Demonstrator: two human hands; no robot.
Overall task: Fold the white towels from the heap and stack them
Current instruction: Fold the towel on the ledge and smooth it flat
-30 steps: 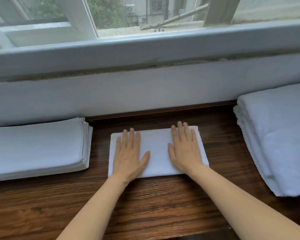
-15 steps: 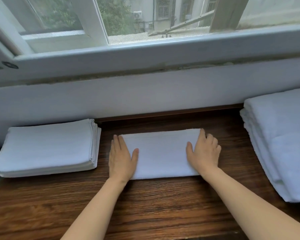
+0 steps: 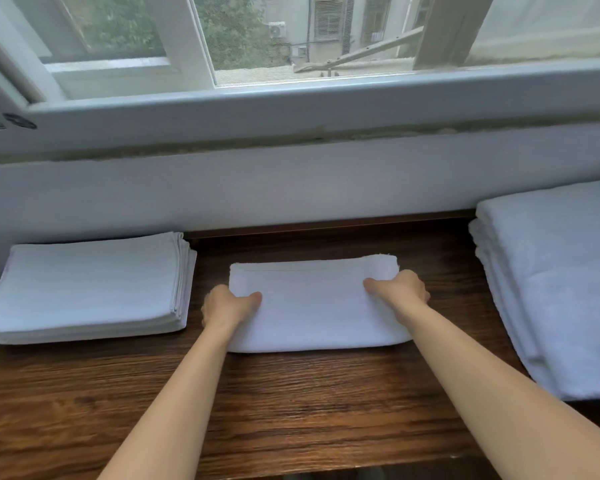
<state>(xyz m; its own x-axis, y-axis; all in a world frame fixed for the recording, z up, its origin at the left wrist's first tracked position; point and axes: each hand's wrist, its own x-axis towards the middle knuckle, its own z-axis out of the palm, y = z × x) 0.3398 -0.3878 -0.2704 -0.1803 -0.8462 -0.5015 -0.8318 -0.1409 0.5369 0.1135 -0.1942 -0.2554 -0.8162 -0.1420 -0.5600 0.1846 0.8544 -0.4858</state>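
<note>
Half a second earlier both hands were lying more or less flat along the short ends of the folded towel (image 3: 314, 306); by this frame they had curled in and taken hold of it. The left hand (image 3: 227, 306) gripped the left end, thumb on top and the fingers tucked under where I couldn't see them. The right hand (image 3: 400, 292) did the same on the right end, thumb pressed onto the top face, fingers wrapped around the edge. The towel looked like it was lifting a bit at the near edge, though it was hard to be sure.

The towel sat in the middle of the wooden table (image 3: 291, 403), between the two piles and touching neither. The neat stack of folded towels (image 3: 84, 289) was on the left against the wall, several layers thick going by the edges. On the right was the heap of bigger, looser towels (image 3: 551, 289), still several layers thick, running out of frame.

So my read: this one was done folding and just needed to go onto the left stack, probably a lift and slide over, squaring it up with the edges. After that there was still plenty of heap left, so I'd call the job somewhere in the middle, not near finished.
</note>
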